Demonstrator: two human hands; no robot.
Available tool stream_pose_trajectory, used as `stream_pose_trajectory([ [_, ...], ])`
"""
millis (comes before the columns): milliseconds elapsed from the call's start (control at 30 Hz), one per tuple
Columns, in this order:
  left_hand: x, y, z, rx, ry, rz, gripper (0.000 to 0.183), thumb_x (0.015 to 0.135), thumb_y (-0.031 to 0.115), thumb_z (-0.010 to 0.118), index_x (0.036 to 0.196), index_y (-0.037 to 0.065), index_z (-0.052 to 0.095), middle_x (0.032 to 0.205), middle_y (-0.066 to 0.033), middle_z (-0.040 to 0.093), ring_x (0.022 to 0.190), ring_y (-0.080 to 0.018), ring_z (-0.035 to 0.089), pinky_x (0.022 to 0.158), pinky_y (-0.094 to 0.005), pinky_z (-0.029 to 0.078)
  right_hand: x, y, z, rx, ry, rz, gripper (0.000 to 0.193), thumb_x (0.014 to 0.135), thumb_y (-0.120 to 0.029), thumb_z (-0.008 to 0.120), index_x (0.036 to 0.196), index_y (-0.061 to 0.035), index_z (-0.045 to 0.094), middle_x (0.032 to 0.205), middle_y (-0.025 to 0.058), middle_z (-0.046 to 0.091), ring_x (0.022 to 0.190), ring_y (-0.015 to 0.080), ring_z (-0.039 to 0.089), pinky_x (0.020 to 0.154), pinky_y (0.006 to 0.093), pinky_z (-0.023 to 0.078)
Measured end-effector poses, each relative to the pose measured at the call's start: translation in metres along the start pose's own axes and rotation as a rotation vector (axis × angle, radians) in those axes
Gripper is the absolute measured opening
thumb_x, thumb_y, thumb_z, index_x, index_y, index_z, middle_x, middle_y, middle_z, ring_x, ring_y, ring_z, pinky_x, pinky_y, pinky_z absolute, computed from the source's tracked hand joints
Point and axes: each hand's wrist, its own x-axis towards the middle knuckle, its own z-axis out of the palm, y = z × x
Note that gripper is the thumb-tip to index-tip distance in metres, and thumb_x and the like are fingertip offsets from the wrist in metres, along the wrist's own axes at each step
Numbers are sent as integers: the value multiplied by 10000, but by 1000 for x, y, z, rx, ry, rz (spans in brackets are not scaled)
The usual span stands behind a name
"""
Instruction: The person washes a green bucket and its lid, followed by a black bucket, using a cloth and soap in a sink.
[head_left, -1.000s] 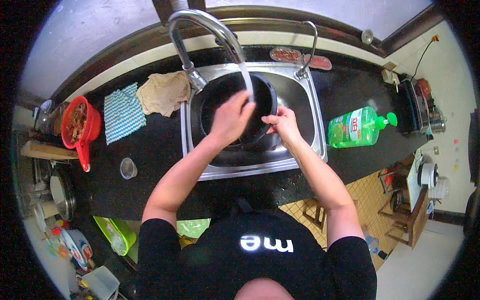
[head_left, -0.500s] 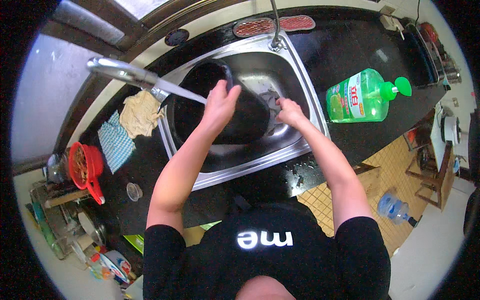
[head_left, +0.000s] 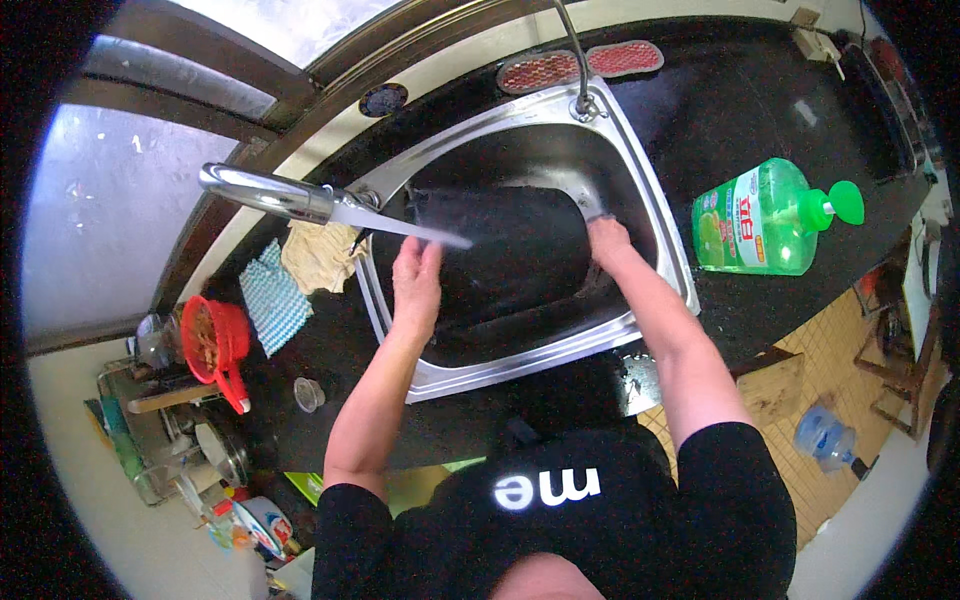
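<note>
In the steel sink lies a large black vessel-like piece with rounded corners, tilted under running water. My left hand is at its left edge, fingers and thumb pointing away from me and seemingly around that edge. Beside the fingers, the chrome faucet sends a white stream onto the piece. At its right end, near the sink's right wall, my right hand is closed. Its fingertips are partly hidden, and what they grip is unclear.
Right of the sink stands a green pump bottle. To the left lie a beige cloth, a blue-white checked cloth, a red colander and a small clear cup. A thin curved spout rises behind the sink.
The black piece has turned and dropped lower in the sink. My left hand has come down to its left edge. My right hand stays at its right end. The head view has shifted.
</note>
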Motion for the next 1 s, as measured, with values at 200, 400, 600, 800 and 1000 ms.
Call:
stream_pose_trajectory([
  [200,-9,-17,-16,-113,-3,-63,291,895,85,456,1170,-10,471,1064,-45,556,947,-113,501,855,-237,379,-27,-5,-118,-26,283,-157,182,722,-81,517,850,-63,646,832,189,624,812,359,607,749,441,491],
  [400,-11,-2,1,218,-22,263,300,867,119,486,1144,4,480,987,-178,582,931,-299,570,805,-343,426,-98,-66,-221,562,332,-211,284,580,-108,578,859,-75,621,774,156,632,795,339,617,720,395,487],
  [600,2,27,33,536,-196,162,282,856,227,496,1093,78,462,822,-230,604,784,-428,569,654,-510,427,-93,-125,-171,725,656,-478,338,626,-277,679,894,-83,607,979,154,549,933,336,514,811,404,429],
  [800,-10,24,32,680,-177,328,199,847,213,511,990,78,486,688,-206,584,668,-411,571,585,-517,423,-55,-162,-157,521,926,-336,243,658,-292,632,812,-105,631,958,151,516,902,341,462,786,427,410],
  [1000,-18,21,30,636,-145,333,218,853,192,548,1034,74,518,748,-208,593,704,-398,582,585,-481,435,-7,-147,-172,960,550,-15,302,715,-336,619,851,-66,621,956,186,576,873,372,578,771,475,440],
])
